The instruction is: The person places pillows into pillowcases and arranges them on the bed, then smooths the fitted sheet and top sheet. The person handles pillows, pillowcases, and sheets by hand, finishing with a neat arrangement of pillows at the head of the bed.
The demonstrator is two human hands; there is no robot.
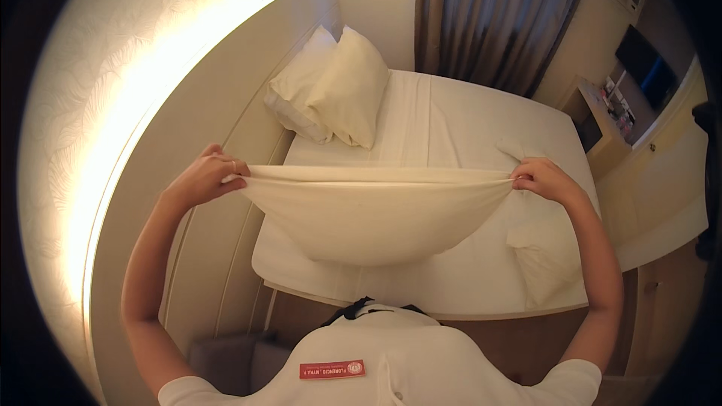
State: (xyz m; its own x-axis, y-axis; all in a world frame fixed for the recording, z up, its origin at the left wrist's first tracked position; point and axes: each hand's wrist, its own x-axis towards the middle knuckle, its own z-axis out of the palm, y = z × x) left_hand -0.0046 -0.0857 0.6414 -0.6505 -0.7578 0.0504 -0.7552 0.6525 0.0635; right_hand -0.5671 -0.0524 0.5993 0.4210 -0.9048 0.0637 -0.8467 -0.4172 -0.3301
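Observation:
A white pillowcase or similar folded cloth (372, 220) is stretched level above the bed, its lower part sagging in a curve. My left hand (211, 175) pinches its left corner between thumb and fingers; a ring shows on one finger. Its right corner is gripped by my right hand (541, 180). Beneath lies a bed with a white sheet (479, 107). Two white pillows (350, 90) lean together at the headboard end. More crumpled white cloth (544, 254) lies on the bed's right side, below my right hand.
A padded headboard panel (225, 107) runs along the left under a bright light strip. A grey curtain (485, 22) hangs beyond the bed. At the right are a desk (601, 118) with small items and a wall-mounted screen (646, 67). A dark grey seat (223, 358) stands at lower left.

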